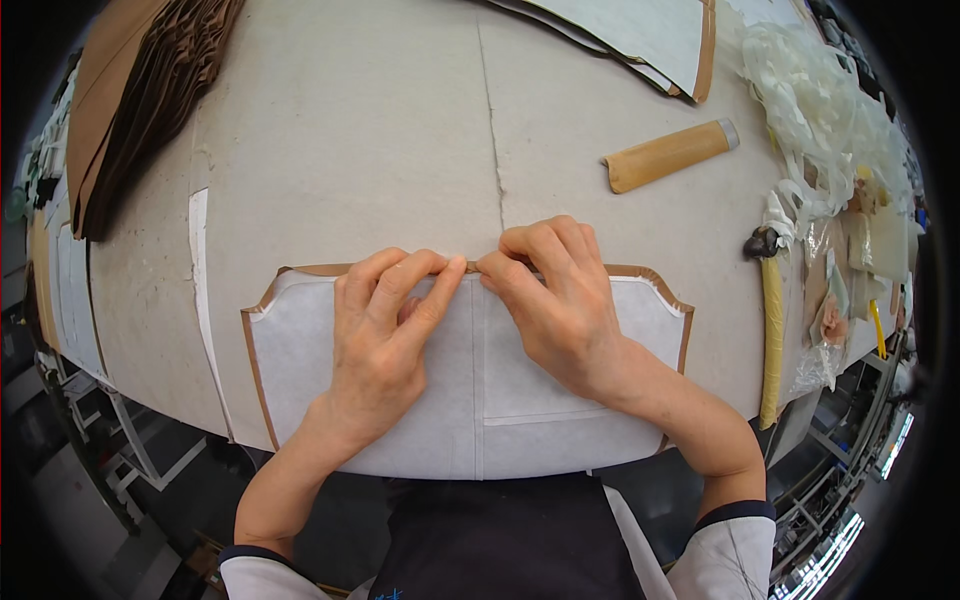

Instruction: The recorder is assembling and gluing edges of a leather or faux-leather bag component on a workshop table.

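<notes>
A white-faced panel (410, 445) with brown edging and notched far corners lies on the table in front of me. My left hand (385, 320) rests on it, thumb and fingers pinched at the brown edge strip (318, 269) along its far side. Just to the right, my right hand (560, 300) pinches that same strip close to the middle seam. Between the two sets of fingertips only a small bit of the brown edge shows. Both hands partly cover the panel, and its near edge reaches the table's front, by my dark apron.
Brown folded pieces (150, 90) are stacked at the far left. More white panels with brown edges (640, 35) lie at the far side. A brown sleeve-like piece with a grey end (670, 157), a hammer with a yellow-wrapped handle (771, 340) and tangled whitish strips (810, 100) are at the right.
</notes>
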`<control>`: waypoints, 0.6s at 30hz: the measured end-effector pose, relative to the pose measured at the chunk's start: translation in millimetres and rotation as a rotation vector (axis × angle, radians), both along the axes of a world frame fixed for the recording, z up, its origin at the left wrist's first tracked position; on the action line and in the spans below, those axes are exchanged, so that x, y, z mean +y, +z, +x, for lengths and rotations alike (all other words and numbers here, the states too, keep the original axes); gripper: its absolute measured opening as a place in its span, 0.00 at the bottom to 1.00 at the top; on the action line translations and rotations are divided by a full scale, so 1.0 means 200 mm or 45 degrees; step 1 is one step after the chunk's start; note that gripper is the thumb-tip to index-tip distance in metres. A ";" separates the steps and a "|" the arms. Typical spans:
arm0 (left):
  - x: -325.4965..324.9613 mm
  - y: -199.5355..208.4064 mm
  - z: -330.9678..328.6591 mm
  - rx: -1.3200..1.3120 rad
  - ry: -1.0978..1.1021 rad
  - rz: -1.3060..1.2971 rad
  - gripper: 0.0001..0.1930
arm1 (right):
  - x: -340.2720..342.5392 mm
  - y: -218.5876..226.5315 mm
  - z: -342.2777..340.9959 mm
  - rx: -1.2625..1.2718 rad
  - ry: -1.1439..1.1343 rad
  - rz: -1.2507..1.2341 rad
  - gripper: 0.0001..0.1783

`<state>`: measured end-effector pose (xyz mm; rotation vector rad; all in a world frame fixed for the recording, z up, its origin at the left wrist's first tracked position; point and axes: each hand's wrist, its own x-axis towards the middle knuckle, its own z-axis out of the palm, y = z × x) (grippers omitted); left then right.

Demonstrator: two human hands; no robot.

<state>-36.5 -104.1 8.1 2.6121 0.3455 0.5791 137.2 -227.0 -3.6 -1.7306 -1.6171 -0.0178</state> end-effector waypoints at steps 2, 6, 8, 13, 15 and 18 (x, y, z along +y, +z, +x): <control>0.00 0.00 0.00 0.005 -0.006 0.015 0.32 | 0.00 0.00 0.00 0.000 -0.001 0.001 0.15; -0.02 -0.01 -0.01 0.037 -0.002 0.064 0.32 | -0.01 0.00 0.00 -0.005 0.013 -0.026 0.16; -0.02 -0.01 -0.01 0.032 0.009 0.093 0.32 | 0.00 0.00 0.00 -0.003 0.021 -0.030 0.17; -0.05 -0.01 -0.01 0.002 -0.013 0.226 0.29 | -0.01 0.02 0.01 -0.055 0.057 -0.002 0.18; -0.05 0.00 -0.01 -0.023 -0.006 0.236 0.27 | 0.00 0.01 0.00 -0.174 0.059 0.070 0.17; -0.05 0.00 -0.02 -0.093 -0.031 0.225 0.26 | -0.01 0.01 -0.02 -0.432 0.068 0.150 0.15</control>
